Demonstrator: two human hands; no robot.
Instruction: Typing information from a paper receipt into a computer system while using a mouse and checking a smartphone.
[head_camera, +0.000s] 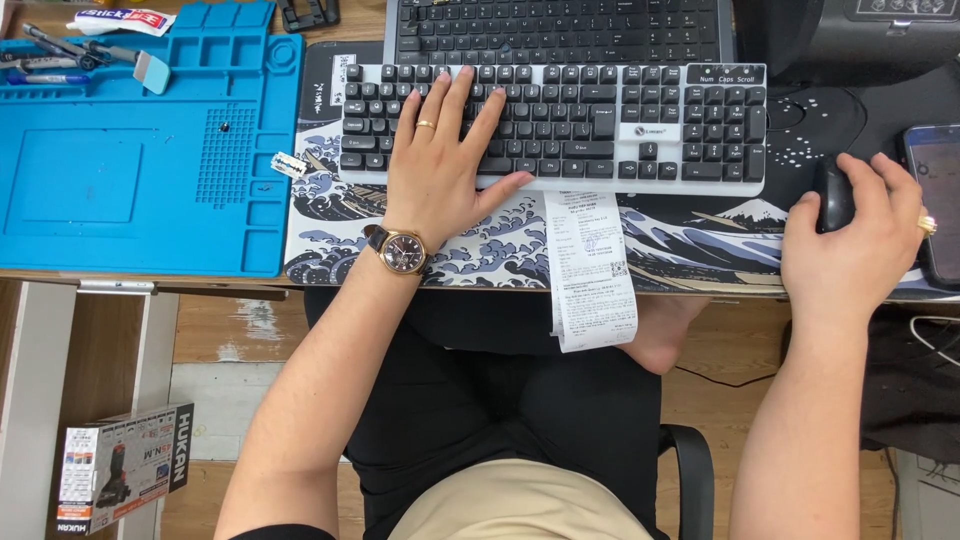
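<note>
We rest our left hand (440, 165), fingers spread and flat, on the left half of the white-framed keyboard with black keys (620, 125), gripping nothing; the thumb reaches toward the long bottom bar, a natural typing spread. A gold ring sits on one finger, and a round brown-strapped wristwatch (402, 250) faces up at the wrist.

Our right hand (855, 245) curls over the small black computer mouse (833, 197), palm arched and fingers draped down its back, cupping it. The mouse lies on the right end of the long desk mat printed with a blue-and-white wave scene (690, 245), just beside a dark smartphone (938, 200) at the far edge.

A long white paper receipt (588, 275) lies partly tucked under the keyboard's front edge and hangs off the desk over our lap, probably pinned there to stay readable. To the left lies a blue silicone repair mat with moulded compartments (130, 170), tools stored along its top. A second, all-black keyboard (560, 30) sits behind the first.
</note>
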